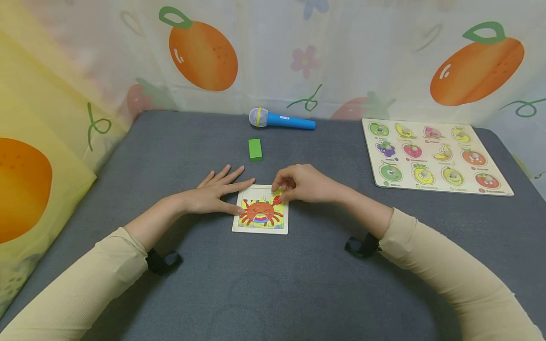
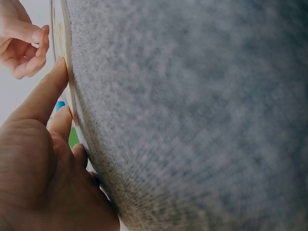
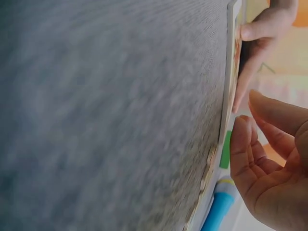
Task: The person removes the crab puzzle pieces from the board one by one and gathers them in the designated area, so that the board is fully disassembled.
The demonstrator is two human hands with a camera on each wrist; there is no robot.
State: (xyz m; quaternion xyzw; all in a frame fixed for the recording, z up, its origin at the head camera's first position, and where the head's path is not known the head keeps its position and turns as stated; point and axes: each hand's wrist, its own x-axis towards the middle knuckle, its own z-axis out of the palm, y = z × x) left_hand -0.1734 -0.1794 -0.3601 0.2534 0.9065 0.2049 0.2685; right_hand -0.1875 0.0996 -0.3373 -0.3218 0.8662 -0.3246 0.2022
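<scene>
A small square crab jigsaw puzzle point(image 1: 261, 211) in a pale wooden frame lies on the grey table, with a pale bare patch at its upper part. My left hand point(image 1: 217, 192) rests at its left side, fingers spread, the thumb on the picture's left edge and the index finger by the top left corner. Over the top right corner, beside the red claw, my right hand point(image 1: 304, 183) hovers with loosely bent fingers. In the right wrist view a gap shows between the right hand's point(image 3: 274, 154) thumb and index finger, with no piece visible there.
A green block point(image 1: 255, 149) lies behind the puzzle, and a blue toy microphone point(image 1: 286, 121) near the table's back edge. At the back right is a fruit peg board point(image 1: 439, 158). A fruit-printed curtain point(image 1: 273, 57) hangs behind the table point(image 1: 273, 289).
</scene>
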